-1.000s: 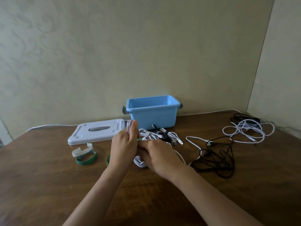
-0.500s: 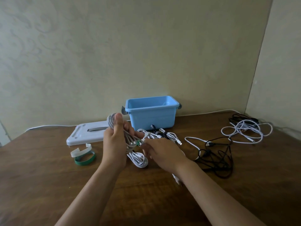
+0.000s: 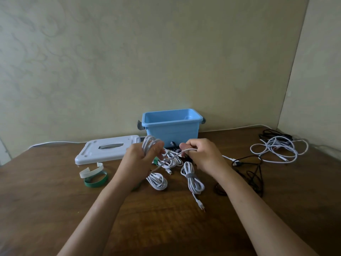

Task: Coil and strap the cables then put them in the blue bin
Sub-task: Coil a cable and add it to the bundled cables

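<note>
My left hand [image 3: 140, 157] grips the coiled white cable [image 3: 150, 145] before the blue bin [image 3: 171, 124]; my right hand [image 3: 201, 154] pinches its tail taut for wrapping.

Arms: two bare forearms, entering from the lower frame edge
Sleeves: none in view
Left hand [image 3: 139, 157]: bare
Right hand [image 3: 203, 156]: bare

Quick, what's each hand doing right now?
Left hand: closed around the white coil.
Right hand: pinching that cable's loose end.
</note>
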